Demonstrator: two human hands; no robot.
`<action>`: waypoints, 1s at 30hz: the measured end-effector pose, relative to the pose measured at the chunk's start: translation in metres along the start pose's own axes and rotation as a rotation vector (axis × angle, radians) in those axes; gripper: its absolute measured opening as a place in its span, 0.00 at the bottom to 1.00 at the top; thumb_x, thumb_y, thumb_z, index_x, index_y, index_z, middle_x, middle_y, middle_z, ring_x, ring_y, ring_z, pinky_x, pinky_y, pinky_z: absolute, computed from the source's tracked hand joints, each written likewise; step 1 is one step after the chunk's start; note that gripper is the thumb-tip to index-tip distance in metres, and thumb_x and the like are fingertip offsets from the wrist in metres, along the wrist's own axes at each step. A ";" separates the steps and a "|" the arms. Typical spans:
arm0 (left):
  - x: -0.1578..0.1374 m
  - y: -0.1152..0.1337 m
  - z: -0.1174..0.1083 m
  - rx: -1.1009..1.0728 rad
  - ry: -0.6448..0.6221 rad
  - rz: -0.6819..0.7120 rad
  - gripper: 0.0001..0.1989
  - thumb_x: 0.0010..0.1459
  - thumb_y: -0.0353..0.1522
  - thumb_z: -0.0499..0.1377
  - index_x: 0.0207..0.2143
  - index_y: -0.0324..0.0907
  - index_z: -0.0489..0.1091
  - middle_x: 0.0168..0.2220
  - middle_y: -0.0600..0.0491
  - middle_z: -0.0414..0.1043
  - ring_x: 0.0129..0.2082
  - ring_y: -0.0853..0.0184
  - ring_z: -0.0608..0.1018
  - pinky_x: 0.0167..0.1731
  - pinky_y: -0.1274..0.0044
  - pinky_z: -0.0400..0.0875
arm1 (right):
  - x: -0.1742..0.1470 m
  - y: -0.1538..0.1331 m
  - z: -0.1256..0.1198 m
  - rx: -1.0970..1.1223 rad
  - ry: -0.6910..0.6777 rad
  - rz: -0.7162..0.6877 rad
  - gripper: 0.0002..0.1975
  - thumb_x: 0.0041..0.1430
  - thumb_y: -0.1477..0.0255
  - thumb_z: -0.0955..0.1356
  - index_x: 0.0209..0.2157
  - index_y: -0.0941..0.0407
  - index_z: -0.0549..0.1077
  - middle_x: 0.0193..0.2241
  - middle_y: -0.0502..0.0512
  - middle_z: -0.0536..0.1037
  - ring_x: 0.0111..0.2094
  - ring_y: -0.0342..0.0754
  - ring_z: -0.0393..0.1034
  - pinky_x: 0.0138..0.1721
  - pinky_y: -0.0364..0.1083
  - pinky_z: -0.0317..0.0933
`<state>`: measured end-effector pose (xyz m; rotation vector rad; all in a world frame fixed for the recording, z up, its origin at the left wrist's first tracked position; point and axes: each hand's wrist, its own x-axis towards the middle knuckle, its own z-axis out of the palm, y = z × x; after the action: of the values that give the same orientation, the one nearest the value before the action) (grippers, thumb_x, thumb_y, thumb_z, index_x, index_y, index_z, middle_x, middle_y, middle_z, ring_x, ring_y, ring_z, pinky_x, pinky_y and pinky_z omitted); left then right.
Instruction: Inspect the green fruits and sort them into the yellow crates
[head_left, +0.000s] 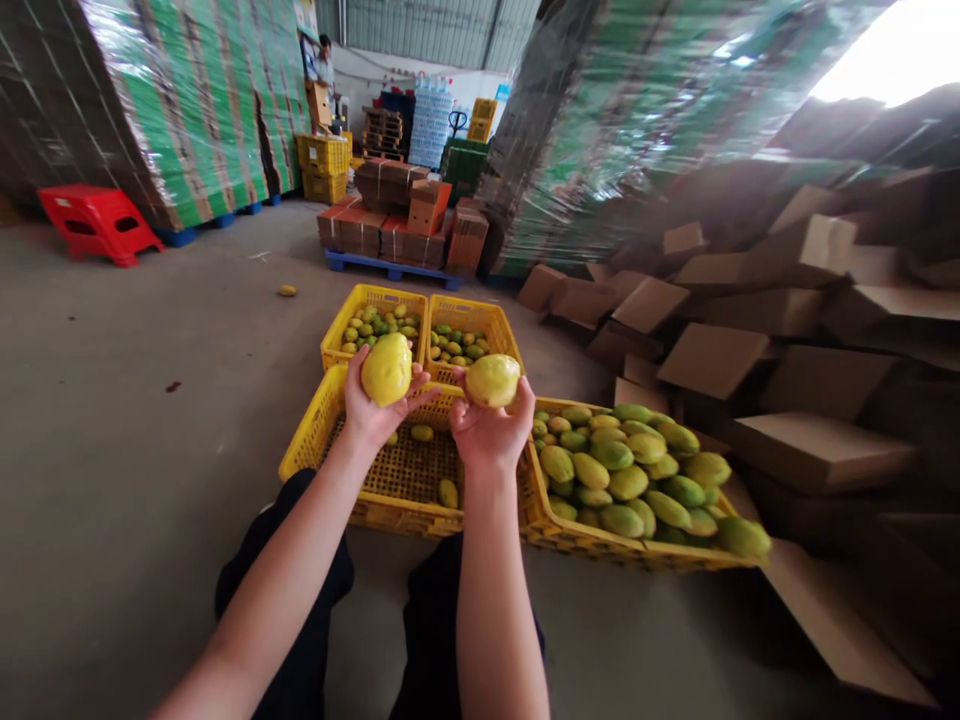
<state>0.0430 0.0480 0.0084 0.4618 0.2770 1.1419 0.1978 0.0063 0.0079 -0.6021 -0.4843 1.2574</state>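
Observation:
My left hand (367, 412) cradles a yellow papaya (387, 369), its fingers stretching out to the right below the fruit. My right hand (491, 430) grips a second yellow papaya (493, 381) between thumb and fingers. Both fruits are held up side by side above a yellow plastic crate (304, 428), which has a few loose fruits on its slatted bottom. To the right, a long yellow crate (645, 555) is heaped with green and yellow papayas (628, 482). Part of the near crate is hidden behind my hands and forearms.
Two more yellow crates (330, 342) with smaller-looking fruits stand beyond. Loose cardboard boxes (712, 360) pile up at the right. A red stool (99, 222) and a stray fruit (286, 291) are on the floor at left. Flattened cartons lie on a blue pallet (394, 268); a person (324, 65) stands behind.

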 end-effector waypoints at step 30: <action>0.020 -0.037 -0.011 -0.119 0.193 0.201 0.14 0.55 0.38 0.56 0.43 0.44 0.73 0.47 0.50 0.78 0.54 0.59 0.77 0.52 0.68 0.75 | 0.018 0.059 0.014 0.377 0.063 -0.164 0.12 0.49 0.66 0.70 0.38 0.51 0.76 0.43 0.50 0.80 0.47 0.52 0.74 0.62 0.62 0.59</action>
<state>0.0756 0.0566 -0.0187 0.2789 0.3337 1.3942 0.1502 0.0370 -0.0199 -0.2758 -0.2287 1.1314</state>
